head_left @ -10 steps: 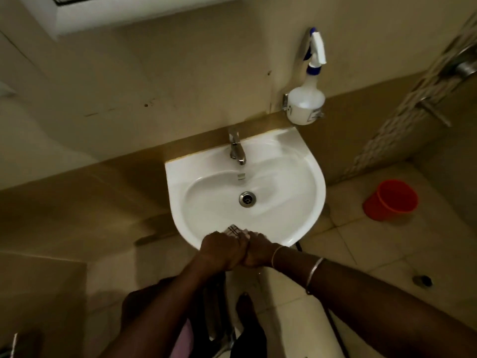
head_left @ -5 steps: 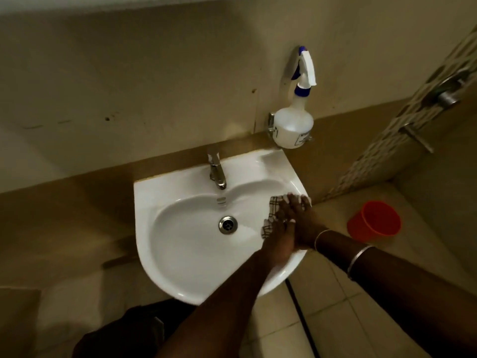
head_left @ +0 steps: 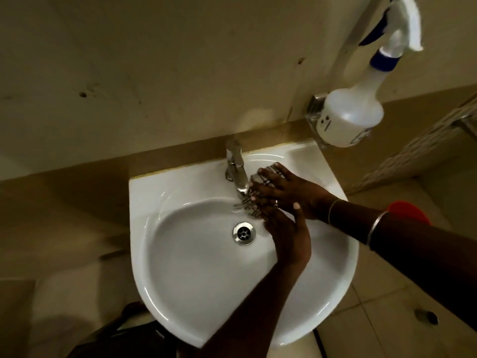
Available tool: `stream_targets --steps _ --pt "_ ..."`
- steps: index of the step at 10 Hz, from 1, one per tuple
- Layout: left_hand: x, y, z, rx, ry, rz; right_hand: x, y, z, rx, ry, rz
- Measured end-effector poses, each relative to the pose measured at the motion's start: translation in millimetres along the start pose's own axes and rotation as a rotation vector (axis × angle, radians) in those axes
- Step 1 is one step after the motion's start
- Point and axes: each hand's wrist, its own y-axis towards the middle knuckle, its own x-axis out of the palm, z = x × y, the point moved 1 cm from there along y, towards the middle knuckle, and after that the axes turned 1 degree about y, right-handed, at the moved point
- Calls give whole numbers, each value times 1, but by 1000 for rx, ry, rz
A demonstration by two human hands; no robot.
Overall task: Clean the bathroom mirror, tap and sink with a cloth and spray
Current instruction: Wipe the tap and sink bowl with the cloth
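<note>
A white wall-hung sink [head_left: 144, 202] fills the middle of the view, with a chrome tap [head_left: 236, 171] at its back edge and a steel drain [head_left: 244, 233] in the bowl. A checked cloth [head_left: 267, 177] lies on the sink's back right, right beside the tap. My right hand [head_left: 289, 189] presses flat on the cloth, fingers spread toward the tap. My left hand [head_left: 287, 239] reaches up from below, its fingertips on the cloth's lower edge under the right hand. A white spray bottle [head_left: 351, 117] with a blue collar hangs on the wall at upper right. No mirror shows.
A red bucket [head_left: 410, 210] stands on the tiled floor behind my right forearm. A small metal holder [head_left: 316, 104] sits on the wall behind the bottle. A floor drain [head_left: 427, 316] lies at lower right.
Both hands moved the cloth from the sink's front rim, along the right side, to the back edge beside the tap. The view closed in on the sink.
</note>
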Motion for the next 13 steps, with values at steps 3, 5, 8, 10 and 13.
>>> stream_targets --steps 3,5,8,10,13 --pt "-54 -11 -44 152 101 248 -24 49 -45 171 315 94" --pt "-46 -10 -48 316 490 90 12 7 -83 688 393 129" --pt "-99 1 -47 589 953 29 38 33 -151 1094 778 -62" --pt "-207 -19 -46 256 1272 -87 -3 137 -216 1005 1191 -239" --pt "-259 -55 -66 156 1314 -168 -22 155 -236 817 1407 -61"
